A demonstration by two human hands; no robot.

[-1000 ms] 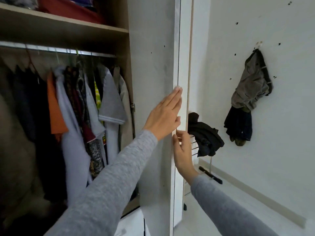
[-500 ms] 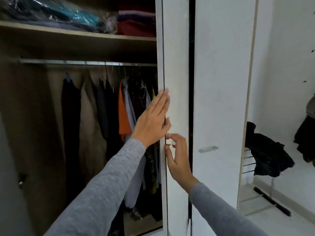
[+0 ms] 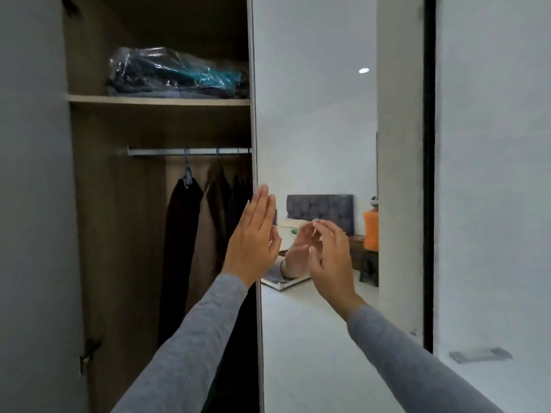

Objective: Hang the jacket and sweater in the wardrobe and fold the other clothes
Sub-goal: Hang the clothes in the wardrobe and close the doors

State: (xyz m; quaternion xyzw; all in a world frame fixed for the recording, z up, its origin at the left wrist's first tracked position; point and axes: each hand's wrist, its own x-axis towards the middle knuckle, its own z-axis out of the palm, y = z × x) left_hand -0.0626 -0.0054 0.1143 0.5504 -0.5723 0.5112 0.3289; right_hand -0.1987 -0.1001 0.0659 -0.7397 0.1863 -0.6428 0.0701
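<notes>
Your left hand is flat, fingers straight and together, set against the left edge of the mirrored door at centre frame; it holds nothing. Your right hand is just right of it in front of the glass, fingers loosely bent and spread, also holding nothing (contact with the mirror cannot be confirmed). Both sleeves are grey knit with a soft, matte weave.

The wardrobe fills the left half of the frame and has brown wood-grain panels. Its pale shelf at upper left carries a lumpy teal bundle in glossy clear plastic. Below it a round metal rail holds dark hanging garments, limp and long, one on a blue hanger. Which of them is the jacket or the sweater cannot be told. A flat grey handle sits on the smooth white panel at lower right.

Half a second ago the door showed only its narrow white edge and your right hand pinched it. Now the mirrored face is in view and that hand is off the edge. The orange and pale garments have passed out of sight.
</notes>
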